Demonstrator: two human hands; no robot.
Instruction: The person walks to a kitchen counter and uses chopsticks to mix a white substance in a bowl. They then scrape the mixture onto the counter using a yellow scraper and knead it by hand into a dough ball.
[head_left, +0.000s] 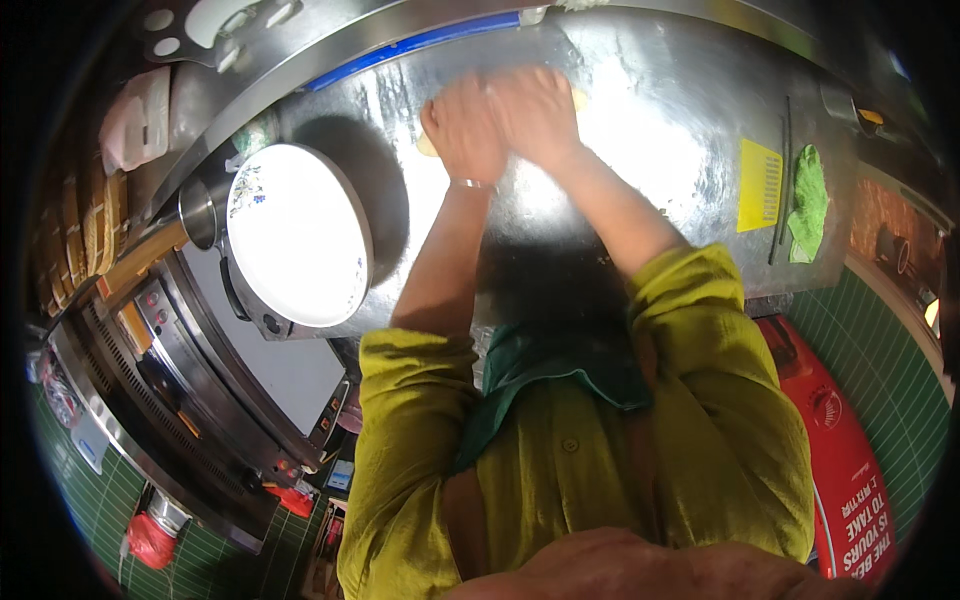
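On the shiny metal worktop (540, 202), my left hand (466, 127) and my right hand (534, 112) lie side by side, touching, pressed down on a pale yellow piece that looks like dough (427, 145). Small parts of it show past the outer side of each hand; the rest is hidden beneath them. The fingers are bent and partly blurred. A band sits around one wrist. Left of my hands stands a large round white basin (298, 236) with a floral pattern.
A yellow scraper-like sheet (759, 185), thin dark rods (781, 180) and a green cloth (808, 204) lie at the right. A metal pot (198, 212) stands beyond the basin. A blue strip (420, 46) runs along the far edge. Metal cooking equipment (217, 360) is at lower left.
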